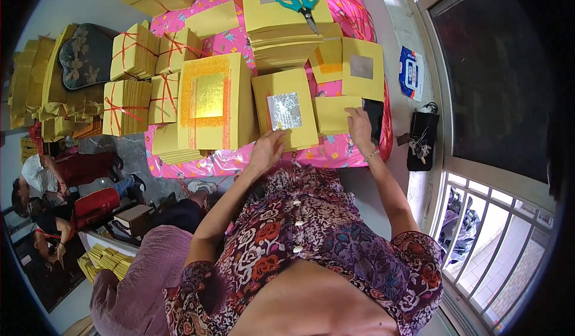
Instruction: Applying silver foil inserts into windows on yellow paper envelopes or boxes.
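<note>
My left hand (269, 148) is at the lower edge of a stack of yellow joss paper (296, 87) with a silver foil square, its fingers bent together on the front sheet. My right hand (360, 127) rests its fingertips on the right end of a plain yellow paper stack (336, 112), fingers slightly apart. Left of these stands a taller block of joss paper (236, 102) with a gold foil square in an orange frame. Just behind the plain stack lies a yellow piece with a small silver square (362, 81).
Teal-handled scissors (297, 0) lie on a tall yellow stack at the back. Red-tied bundles (126, 107) stand at left on the pink patterned table cover (165, 167). A dark phone-like object (374, 113) sits by my right hand. Other people (45, 174) sit at far left.
</note>
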### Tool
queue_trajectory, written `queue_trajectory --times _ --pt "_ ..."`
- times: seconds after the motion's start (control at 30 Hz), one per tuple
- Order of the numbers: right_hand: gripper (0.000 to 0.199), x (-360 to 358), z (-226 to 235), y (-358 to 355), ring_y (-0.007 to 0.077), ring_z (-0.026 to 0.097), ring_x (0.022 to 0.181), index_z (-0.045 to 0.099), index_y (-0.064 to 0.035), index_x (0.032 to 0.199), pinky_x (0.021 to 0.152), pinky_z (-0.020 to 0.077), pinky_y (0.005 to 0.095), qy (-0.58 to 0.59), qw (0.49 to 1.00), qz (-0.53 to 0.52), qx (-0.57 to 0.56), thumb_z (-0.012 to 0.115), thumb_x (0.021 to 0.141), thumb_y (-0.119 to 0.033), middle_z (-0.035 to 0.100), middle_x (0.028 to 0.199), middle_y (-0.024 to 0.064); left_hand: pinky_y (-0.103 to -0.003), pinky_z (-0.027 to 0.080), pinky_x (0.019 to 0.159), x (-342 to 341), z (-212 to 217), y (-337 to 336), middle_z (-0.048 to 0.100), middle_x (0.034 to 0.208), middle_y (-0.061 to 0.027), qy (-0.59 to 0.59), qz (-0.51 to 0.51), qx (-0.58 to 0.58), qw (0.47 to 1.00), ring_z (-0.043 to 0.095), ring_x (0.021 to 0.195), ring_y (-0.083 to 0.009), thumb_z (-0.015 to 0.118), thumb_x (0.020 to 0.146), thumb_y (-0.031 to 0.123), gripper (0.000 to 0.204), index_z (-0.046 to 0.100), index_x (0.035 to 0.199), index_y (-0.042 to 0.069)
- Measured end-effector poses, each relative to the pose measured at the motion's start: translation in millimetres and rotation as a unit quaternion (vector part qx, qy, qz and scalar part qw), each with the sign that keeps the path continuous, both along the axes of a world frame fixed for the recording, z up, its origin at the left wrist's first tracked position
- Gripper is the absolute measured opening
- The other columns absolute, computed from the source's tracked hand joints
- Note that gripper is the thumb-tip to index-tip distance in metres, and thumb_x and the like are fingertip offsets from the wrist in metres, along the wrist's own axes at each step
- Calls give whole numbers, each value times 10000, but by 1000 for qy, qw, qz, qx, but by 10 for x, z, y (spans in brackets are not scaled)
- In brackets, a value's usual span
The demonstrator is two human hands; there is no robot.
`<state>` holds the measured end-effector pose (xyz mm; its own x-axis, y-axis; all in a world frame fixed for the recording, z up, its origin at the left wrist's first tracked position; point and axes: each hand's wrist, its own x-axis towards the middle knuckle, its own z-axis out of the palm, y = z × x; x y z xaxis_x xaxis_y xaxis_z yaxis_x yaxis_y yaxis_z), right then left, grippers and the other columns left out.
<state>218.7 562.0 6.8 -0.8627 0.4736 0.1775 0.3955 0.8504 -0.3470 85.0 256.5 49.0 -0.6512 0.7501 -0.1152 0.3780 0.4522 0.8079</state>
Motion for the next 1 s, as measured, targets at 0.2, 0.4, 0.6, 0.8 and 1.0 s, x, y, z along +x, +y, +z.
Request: queue_trajectory --times 0.2,0.4,0.6,0.8,1.0 --pt "253 -173 218 -41 296 553 952 698 -103 1010 805 468 406 20 999 22 -11 598 793 -19 593 954 79 -456 525 817 -1 8 -76 509 1146 -179 68 -55 -43 995 576 1000 -397 713 758 43 527 505 1241 50" --pt "184 -444 711 -452 294 553 924 691 -92 946 796 468 395 86 980 166 -66 669 766 -64 586 917 87 -484 524 802 -7 -54 -130 447 1185 -170 83 -61 -64 993 536 1044 -412 718 741 34 554 450 1226 64" --pt "421 -498 601 -962 273 529 1000 621 -88 1046 857 453 403 -55 928 354 -104 796 691 -231 554 1028 71 -495 510 820 -26 -71 -132 456 1178 -167 27 -67 -111 991 486 1092 -420 685 756 34 509 456 1210 54" --pt "432 -567 450 -1054 278 523 974 580 -73 989 848 450 408 -58 916 391 -73 804 665 -251 524 986 86 -487 500 830 -39 -92 -172 486 1135 -171 90 -63 -49 993 489 1064 -405 666 769 47 426 487 1156 48" --pt "295 -580 294 -945 266 549 898 602 -71 896 793 475 394 -22 902 421 -96 754 727 -259 538 893 81 -456 487 845 -44 -78 -152 526 1072 -141 107 -54 -50 992 503 1049 -386 689 774 77 357 520 1087 51"
